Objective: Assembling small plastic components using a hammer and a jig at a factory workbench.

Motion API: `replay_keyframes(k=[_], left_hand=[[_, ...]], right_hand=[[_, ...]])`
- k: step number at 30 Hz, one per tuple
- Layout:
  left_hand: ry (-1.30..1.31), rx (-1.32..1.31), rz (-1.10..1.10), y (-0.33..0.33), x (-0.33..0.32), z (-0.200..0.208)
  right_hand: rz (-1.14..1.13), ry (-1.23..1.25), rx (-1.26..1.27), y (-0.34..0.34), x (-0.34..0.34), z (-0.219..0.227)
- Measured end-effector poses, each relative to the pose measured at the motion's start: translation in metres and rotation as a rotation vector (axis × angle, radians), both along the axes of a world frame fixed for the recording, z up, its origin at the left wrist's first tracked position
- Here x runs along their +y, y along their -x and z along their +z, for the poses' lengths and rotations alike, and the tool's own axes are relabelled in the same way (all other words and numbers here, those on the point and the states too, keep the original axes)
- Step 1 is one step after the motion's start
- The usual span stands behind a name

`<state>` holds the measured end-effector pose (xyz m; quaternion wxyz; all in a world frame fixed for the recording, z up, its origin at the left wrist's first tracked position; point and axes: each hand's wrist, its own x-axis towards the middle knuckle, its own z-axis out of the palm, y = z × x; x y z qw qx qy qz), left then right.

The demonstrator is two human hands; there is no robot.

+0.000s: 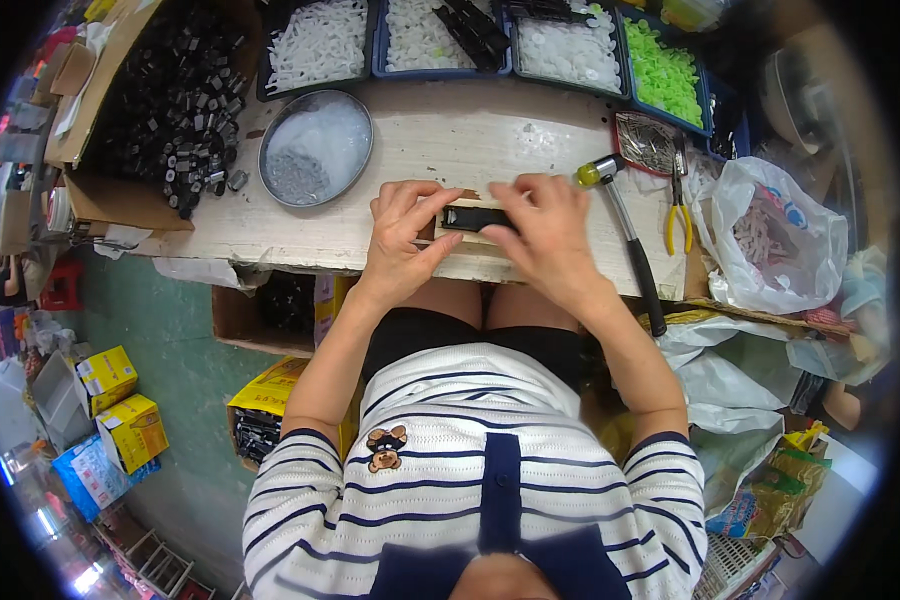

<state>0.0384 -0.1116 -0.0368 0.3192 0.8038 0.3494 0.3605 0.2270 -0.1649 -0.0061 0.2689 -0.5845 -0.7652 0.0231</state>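
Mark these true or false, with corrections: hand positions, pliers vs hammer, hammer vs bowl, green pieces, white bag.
1. The bare left hand and bare right hand are both at the oblong black part. True.
2. The yellow-handled metal pliers lie to the right of the black-handled hammer. True.
3. The hammer's head rests in the round grey metal bowl. False: the hammer lies well to the right of the bowl.
4. The small bright green pieces are in the bowl. False: they are in a blue rectangular tray at the far right.
5. The crumpled white plastic bag is left of the pliers. False: it is to their right.
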Motion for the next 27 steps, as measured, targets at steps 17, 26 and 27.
replay_keyframes(k=[17,26,27], left_hand=[[-0.397,0.487,-0.327,-0.014,0.009,0.021],[-0.47,0.631,-0.426,-0.018,0.014,0.036],[-0.473,0.629,-0.431,-0.019,0.014,0.037]], right_hand=[[-0.545,0.111,-0.325,-0.087,-0.034,-0.032],[-0.217,0.076,0.2,-0.053,-0.057,0.018],[-0.135,0.005,0.179,-0.046,-0.058,0.022]])
